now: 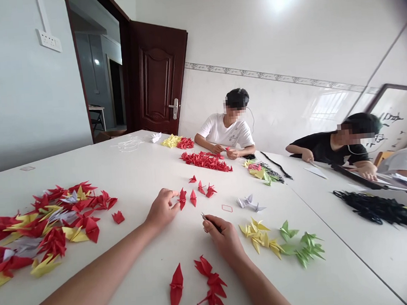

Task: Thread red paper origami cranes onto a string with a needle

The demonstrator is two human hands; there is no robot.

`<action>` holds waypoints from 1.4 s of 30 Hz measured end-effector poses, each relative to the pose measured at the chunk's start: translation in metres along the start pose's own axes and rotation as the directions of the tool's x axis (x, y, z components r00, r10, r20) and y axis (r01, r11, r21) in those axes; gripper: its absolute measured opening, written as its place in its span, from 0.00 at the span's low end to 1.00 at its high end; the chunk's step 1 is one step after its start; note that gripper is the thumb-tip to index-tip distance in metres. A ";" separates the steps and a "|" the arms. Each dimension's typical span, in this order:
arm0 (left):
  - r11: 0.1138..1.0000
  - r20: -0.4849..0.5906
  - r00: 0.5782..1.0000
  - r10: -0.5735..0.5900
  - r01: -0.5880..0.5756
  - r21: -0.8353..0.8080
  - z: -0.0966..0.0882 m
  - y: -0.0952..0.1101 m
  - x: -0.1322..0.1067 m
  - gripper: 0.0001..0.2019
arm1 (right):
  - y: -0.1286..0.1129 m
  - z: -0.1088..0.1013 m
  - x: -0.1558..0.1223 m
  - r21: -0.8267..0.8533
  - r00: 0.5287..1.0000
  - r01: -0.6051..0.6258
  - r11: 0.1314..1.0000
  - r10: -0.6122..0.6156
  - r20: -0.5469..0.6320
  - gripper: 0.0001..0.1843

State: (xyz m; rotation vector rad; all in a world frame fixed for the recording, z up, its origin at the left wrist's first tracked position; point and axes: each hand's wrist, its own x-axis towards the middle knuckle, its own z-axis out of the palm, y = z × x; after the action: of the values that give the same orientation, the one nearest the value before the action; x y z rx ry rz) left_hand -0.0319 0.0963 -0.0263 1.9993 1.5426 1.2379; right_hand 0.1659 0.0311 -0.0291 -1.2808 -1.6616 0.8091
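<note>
My left hand (162,207) reaches over the middle of the table, its thumb and forefinger closed at the edge of a small red paper crane (182,199). Close beside that stands another red crane (193,198), with a few more red ones (206,190) just beyond. In my right hand (224,235) is a slim dark tool with a pointed metal tip (204,216); the fingers hide most of it, so its kind is unclear. Larger red cranes (177,288) lie on the near side, between my forearms.
A mixed heap of red, yellow and white cranes (54,230) spreads at left. Yellow cranes (259,235), green cranes (308,247) and white cranes (250,203) lie at right. Black cords (380,211) are piled farther right. Two co-workers (226,132) (330,145) sit across the white table.
</note>
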 end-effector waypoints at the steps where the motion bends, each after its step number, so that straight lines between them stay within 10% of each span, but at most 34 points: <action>1: 0.999 -0.009 0.999 0.039 -0.039 -0.004 -0.003 0.005 -0.006 0.13 | 0.001 0.000 0.001 0.035 1.000 -0.011 0.999 0.011 -0.015 0.19; 3: 0.991 0.157 0.985 0.069 -0.050 -0.124 -0.009 0.017 -0.021 0.11 | 0.004 -0.001 0.003 0.099 0.999 -0.026 0.995 0.031 -0.042 0.20; 8: 0.947 0.686 0.693 0.222 0.013 -0.320 -0.018 0.048 -0.048 0.15 | 0.008 -0.003 0.004 0.164 0.997 -0.035 0.986 0.045 -0.061 0.21; 11: 0.944 0.751 0.611 0.249 0.020 -0.330 -0.019 0.057 -0.051 0.20 | 0.007 -0.003 0.005 0.167 0.997 -0.040 0.985 0.051 -0.059 0.21; 19: 0.910 0.726 0.575 0.378 -0.085 -0.406 -0.008 0.056 -0.052 0.13 | 0.004 -0.003 0.006 0.160 0.998 -0.041 0.986 0.047 -0.033 0.21; 42: 0.807 0.518 0.853 -0.066 0.351 -0.474 0.006 0.039 -0.042 0.18 | 0.003 -0.001 0.001 0.180 1.000 0.005 0.984 -0.009 0.021 0.19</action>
State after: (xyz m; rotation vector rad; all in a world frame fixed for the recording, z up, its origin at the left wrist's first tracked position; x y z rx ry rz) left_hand -0.0052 0.0459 -0.0205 1.5293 0.9780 0.8656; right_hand 0.1675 0.0330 -0.0310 -1.1438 -1.5707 0.9488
